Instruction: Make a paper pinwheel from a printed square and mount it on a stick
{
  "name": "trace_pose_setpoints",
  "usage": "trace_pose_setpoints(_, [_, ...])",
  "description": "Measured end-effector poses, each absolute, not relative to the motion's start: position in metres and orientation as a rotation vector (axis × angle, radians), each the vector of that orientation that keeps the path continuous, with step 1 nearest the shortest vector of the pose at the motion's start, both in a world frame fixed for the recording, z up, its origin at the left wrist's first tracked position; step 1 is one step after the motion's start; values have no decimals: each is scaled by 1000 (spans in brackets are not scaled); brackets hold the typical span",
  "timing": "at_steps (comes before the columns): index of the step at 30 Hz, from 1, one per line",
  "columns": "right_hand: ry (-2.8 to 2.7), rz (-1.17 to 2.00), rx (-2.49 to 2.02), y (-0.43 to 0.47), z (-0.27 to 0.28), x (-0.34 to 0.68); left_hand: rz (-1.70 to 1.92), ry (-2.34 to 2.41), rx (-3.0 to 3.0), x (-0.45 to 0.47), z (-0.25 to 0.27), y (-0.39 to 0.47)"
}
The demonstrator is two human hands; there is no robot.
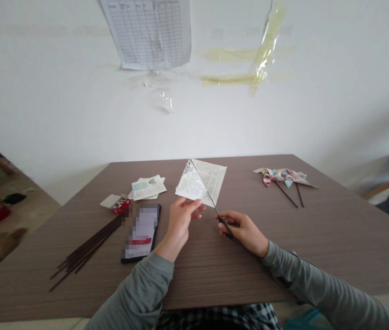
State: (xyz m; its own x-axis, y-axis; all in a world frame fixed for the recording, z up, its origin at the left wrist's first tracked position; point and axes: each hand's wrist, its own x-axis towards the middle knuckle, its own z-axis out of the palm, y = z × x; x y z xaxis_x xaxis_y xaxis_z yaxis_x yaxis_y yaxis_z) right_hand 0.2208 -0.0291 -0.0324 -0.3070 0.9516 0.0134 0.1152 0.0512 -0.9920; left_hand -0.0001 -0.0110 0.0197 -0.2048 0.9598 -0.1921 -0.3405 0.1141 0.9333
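My left hand [183, 219] pinches the near edge of a square sheet of printed paper [211, 176], thumb on top, holding it up above the table. A diagonal line runs across the sheet from its far corner to the near one; I cannot tell whether it is a crease or a cut. In my right hand [244, 229] is a pair of scissors [227, 228] with black handles. Their blades lie at the paper's near corner, in line with that diagonal.
On the brown table [194, 279], several thin dark sticks [87, 247], a phone [141, 233], a small red-and-white box [119, 203] and more printed paper pieces [148, 188] lie left. Two paper pinwheels [284, 176] on sticks lie right. A white wall [194, 133] rises behind.
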Motion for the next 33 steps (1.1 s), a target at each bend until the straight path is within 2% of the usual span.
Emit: trace_pose_setpoints(33, [-1609,1303,-1159,-32,-28,218,1419,1238,782,-1,17,-9])
